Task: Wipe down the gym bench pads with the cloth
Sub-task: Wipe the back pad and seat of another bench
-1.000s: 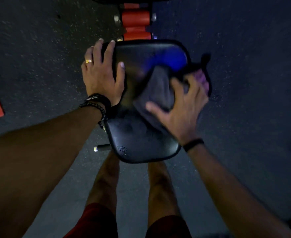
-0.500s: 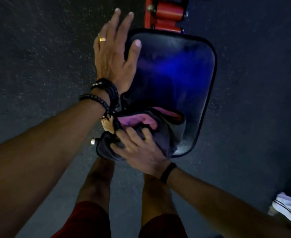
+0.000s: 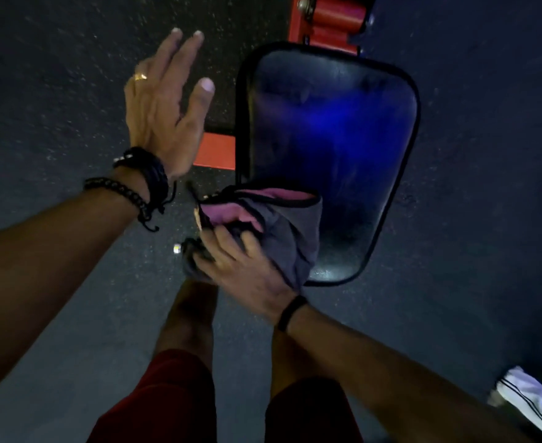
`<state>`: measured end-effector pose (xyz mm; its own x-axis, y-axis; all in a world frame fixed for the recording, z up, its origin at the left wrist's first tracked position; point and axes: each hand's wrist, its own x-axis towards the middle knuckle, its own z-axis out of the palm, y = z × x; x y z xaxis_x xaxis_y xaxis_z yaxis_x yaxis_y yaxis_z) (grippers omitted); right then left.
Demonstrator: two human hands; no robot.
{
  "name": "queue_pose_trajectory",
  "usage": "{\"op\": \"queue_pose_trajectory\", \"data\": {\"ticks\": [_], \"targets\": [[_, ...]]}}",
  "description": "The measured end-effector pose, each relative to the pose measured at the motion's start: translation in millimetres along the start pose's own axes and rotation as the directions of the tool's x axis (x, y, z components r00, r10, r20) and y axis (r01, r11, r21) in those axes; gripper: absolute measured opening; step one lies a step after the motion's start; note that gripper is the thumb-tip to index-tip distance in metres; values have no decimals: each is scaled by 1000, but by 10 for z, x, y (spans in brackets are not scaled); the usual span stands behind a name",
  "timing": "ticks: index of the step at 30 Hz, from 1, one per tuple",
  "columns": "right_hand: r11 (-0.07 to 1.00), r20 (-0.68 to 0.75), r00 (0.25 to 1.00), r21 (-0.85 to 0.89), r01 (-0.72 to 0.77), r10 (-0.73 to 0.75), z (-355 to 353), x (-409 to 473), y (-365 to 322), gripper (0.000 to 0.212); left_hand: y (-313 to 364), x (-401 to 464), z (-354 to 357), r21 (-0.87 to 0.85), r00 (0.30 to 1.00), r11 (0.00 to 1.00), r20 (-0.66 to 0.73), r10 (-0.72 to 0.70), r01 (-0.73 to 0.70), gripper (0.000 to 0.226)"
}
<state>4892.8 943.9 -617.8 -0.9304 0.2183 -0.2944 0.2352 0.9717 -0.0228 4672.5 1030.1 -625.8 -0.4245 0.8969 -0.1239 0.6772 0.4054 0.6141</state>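
gripping the cloth [image 3: 276, 225], the right hand [image 3: 247, 270] is pressed on the pad's [image 3: 333, 139] near corner; the left hand [image 3: 164, 107] is held flat-fingered beside it, touching nothing.

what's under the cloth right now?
The cloth, held by the right hand, drapes over the near-left corner of the black bench pad. That corner and edge are covered, so their state is unseen.

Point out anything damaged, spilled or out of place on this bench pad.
Nothing stands out. The black seat pad looks intact, only streaked with a wet sheen. The right hand grips the grey and pink cloth at its near corner.
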Motion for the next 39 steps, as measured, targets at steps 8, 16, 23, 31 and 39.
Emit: {"op": "queue_pose_trajectory", "data": {"ticks": [8,16,23,31,39], "targets": [[955,-119,987,289,-69,107,-240,233,646,38,66,-111,-169,-66,995,994,-24,-94,92,61],[724,-65,756,352,-594,652,-523,1329,1487,44,135,-59,-193,-102,980,981,-99,-174,164,59],[835,-146,904,464,-296,402,-200,-41,873,34,379,-92,-253,-107,983,982,-85,-165,155,61],[482,-39,519,436,-760,854,-204,14,1075,58,573,-186,93,-3,993,993,25,-114,114,62],[145,37,176,417,-897,984,-259,357,2216,45,847,-51,329,47,997,999,71,12,-15,61]]}}
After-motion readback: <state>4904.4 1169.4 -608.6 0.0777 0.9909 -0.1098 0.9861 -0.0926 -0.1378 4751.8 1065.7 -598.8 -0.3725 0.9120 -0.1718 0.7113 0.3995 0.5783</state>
